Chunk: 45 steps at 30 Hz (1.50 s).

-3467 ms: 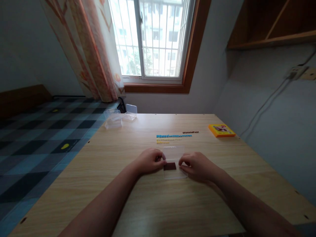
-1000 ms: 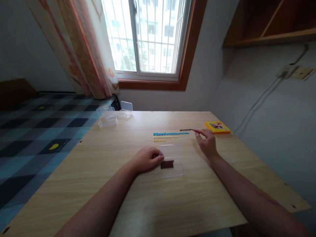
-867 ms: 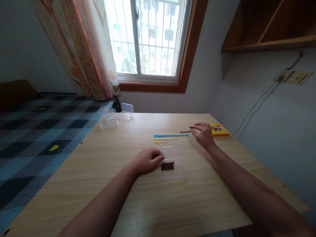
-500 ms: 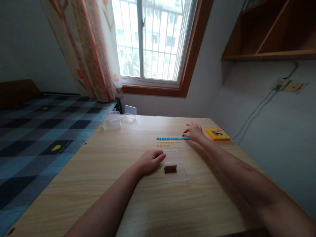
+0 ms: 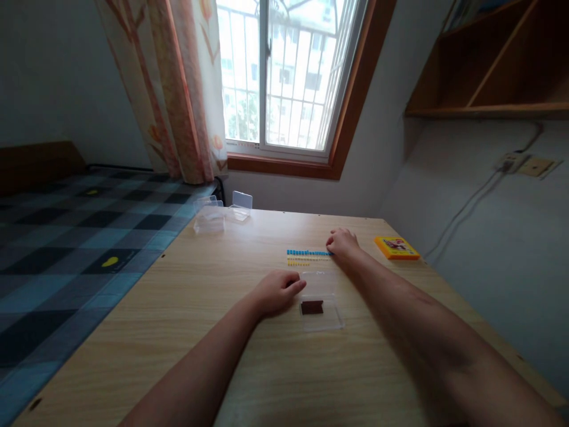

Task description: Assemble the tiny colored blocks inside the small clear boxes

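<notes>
A small open clear plastic box (image 5: pixel 326 320) lies on the wooden table (image 5: pixel 275 373) with a dark brown block (image 5: pixel 312 307) inside. My left hand (image 5: pixel 278 292) rests beside it, fingers curled, thumb and fingertips against the box's left edge. Beyond the box runs a row of small blue pieces (image 5: pixel 306 252) with a shorter yellow row (image 5: pixel 299 260) just in front. My right hand (image 5: pixel 342 243) is stretched out to the right end of the blue row, knuckles up and fingers curled down onto the table. What lies under its fingers is hidden.
A yellow booklet (image 5: pixel 396 247) lies near the table's right edge. Clear plastic containers (image 5: pixel 208 217) and an open lid (image 5: pixel 240 206) stand at the far left corner. A checked bed borders the table's left side; a wall runs along the right.
My right hand left the clear box and reached out to the right end of the blue row, covering the short line of dark pieces. My left hand stayed by the box.
</notes>
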{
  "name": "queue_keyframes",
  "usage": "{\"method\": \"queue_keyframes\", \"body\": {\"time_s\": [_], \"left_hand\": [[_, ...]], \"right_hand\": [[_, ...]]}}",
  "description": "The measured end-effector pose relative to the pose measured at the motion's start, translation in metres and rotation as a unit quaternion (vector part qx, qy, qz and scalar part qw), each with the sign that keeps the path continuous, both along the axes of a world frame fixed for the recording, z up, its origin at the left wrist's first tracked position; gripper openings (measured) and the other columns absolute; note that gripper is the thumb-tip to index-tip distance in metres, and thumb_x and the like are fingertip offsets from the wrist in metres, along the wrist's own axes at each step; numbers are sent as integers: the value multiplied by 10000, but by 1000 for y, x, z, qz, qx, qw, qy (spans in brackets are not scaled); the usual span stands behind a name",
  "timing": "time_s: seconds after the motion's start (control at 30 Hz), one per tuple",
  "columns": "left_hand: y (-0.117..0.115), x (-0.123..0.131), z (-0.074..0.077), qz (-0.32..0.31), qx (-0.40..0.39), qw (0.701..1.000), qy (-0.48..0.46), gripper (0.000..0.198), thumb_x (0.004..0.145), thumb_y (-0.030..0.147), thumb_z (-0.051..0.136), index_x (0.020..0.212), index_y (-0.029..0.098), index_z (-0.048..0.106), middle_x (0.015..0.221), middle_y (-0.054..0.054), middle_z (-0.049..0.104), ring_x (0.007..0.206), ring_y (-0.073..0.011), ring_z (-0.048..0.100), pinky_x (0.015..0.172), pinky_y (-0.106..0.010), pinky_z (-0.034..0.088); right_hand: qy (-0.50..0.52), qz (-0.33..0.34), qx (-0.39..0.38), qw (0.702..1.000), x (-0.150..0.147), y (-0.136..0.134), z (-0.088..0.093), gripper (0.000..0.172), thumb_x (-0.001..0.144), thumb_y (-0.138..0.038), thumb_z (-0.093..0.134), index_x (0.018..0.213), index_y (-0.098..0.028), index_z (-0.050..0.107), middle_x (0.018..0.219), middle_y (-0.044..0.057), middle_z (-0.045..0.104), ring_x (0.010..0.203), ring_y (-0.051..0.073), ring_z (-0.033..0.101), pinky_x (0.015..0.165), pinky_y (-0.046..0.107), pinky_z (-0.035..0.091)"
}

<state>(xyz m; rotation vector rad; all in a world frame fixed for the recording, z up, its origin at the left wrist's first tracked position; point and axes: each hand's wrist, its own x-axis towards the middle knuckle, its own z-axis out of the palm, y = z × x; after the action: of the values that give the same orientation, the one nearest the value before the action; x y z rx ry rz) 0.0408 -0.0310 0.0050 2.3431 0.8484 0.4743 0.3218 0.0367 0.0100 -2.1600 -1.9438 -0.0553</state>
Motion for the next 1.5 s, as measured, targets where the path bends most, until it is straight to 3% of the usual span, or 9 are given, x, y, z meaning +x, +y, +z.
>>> {"method": "queue_keyframes", "body": {"time_s": [0.17,0.3,0.37,0.47,0.57,0.73,0.93,1.27,1.5], "left_hand": [[-1,-1,2,-3,5,1000,4,385,947,452,449,671,193,518,709,-6,592,679,-176,506,624,-288,341],[-3,-2,3,-2,5,1000,7,332,900,445,541,686,190,548,693,10,578,659,-162,501,593,-275,316],[-4,-2,3,1,5,1000,8,315,876,444,583,691,190,557,694,15,580,654,-157,502,581,-269,311],[-4,-1,2,6,5,1000,12,295,842,433,632,692,189,563,687,20,575,645,-154,500,578,-263,313],[-4,-1,1,2,6,1000,15,244,813,387,668,706,187,577,695,24,582,653,-150,506,592,-258,324],[-5,0,4,-14,8,1000,21,216,788,347,704,705,189,582,680,38,568,645,-140,493,596,-248,321],[-5,2,4,-21,8,999,30,203,793,327,696,692,188,589,670,35,567,636,-137,492,587,-247,312],[-6,2,2,-14,16,999,36,174,802,322,679,713,189,612,668,32,575,631,-138,503,587,-253,318],[-7,3,6,-11,13,999,37,180,810,338,657,716,191,612,679,22,585,644,-147,504,588,-253,333]], "right_hand": [[43,33,60,997,-4,-13,23,171,799,-200,667,841,-229,830,1244,83,714,1191,297,574,1030,395,412],[107,97,104,984,3,-64,48,208,895,-253,604,935,-202,801,1105,85,743,1032,223,648,936,342,488],[219,186,114,951,3,-100,54,230,926,-344,614,921,-182,777,972,92,740,854,200,665,748,306,524],[333,338,77,877,-7,-149,54,177,909,-325,669,832,-190,754,827,63,700,771,179,641,690,288,504],[300,372,9,878,-21,-174,44,111,886,-201,657,842,-198,759,774,33,674,682,139,602,610,244,447],[187,334,-39,923,-32,-176,23,168,837,-121,633,858,-222,765,797,0,687,690,120,598,669,236,418],[120,279,-58,951,-33,-175,14,201,813,-108,624,835,-238,776,845,-1,726,725,137,628,680,246,383],[114,266,-52,956,-40,-174,5,212,857,-149,606,853,-250,792,870,8,742,762,150,652,695,251,393],[120,293,-22,948,-25,-172,8,219,871,-180,603,944,-247,798,911,22,751,774,159,659,698,257,401]]}}
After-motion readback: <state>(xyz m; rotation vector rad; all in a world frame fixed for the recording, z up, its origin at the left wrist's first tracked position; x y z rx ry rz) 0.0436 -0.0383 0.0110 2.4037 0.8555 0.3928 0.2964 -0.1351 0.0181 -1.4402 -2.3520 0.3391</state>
